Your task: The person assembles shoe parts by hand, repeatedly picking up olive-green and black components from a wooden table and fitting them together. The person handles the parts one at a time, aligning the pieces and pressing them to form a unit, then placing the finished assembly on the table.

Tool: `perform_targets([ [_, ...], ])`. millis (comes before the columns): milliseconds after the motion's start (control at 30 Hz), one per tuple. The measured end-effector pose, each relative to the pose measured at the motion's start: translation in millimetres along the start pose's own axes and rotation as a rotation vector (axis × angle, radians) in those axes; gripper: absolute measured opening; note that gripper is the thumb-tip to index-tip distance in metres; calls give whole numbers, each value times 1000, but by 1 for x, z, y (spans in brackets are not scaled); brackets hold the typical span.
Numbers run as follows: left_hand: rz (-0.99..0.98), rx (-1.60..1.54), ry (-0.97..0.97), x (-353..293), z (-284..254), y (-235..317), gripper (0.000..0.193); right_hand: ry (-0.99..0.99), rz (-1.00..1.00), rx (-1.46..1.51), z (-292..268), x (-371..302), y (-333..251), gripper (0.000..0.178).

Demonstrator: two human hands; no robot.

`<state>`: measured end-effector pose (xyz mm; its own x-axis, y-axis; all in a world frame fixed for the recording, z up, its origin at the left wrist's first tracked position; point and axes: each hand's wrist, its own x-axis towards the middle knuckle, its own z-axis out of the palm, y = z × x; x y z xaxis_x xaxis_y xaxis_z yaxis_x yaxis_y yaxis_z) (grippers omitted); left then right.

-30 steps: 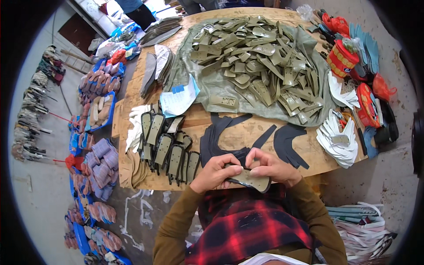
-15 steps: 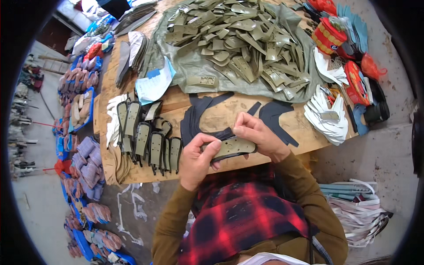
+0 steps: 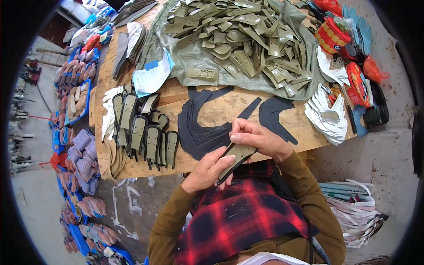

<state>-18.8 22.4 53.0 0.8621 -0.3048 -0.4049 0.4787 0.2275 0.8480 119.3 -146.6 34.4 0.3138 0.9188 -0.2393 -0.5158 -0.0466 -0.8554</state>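
Head view: we note the picture's rim is dark and bent, and the far end of the wooden table (image 3: 212, 110) is cut off. The lower part of the olive strip (image 3: 236, 157) is hidden behind the left hand (image 3: 207, 170). The table carries a heap of olive cut pieces (image 3: 247, 39) on a grey-green cloth; black shapes (image 3: 203, 128) lie just beyond the strip. Concrete floor lies left of the table. Both hands are clamped on the strip, the right hand (image 3: 258, 139) pinching its upper end, at the table's near edge.
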Motion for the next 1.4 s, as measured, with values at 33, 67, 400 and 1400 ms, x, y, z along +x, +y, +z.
perform_targets([
  [33,16,-27,10,1,1,-2,28,12,1,12,0,1,-1,16],
  [67,40,-39,55,1,4,-1,27,17,-35,57,1,0,-1,17],
  [400,309,120,313,19,22,-29,28,494,-466,-167,24,16,44,46],
  [1400,515,458,806,28,23,-58,46,339,-304,-65,43,18,44,30],
])
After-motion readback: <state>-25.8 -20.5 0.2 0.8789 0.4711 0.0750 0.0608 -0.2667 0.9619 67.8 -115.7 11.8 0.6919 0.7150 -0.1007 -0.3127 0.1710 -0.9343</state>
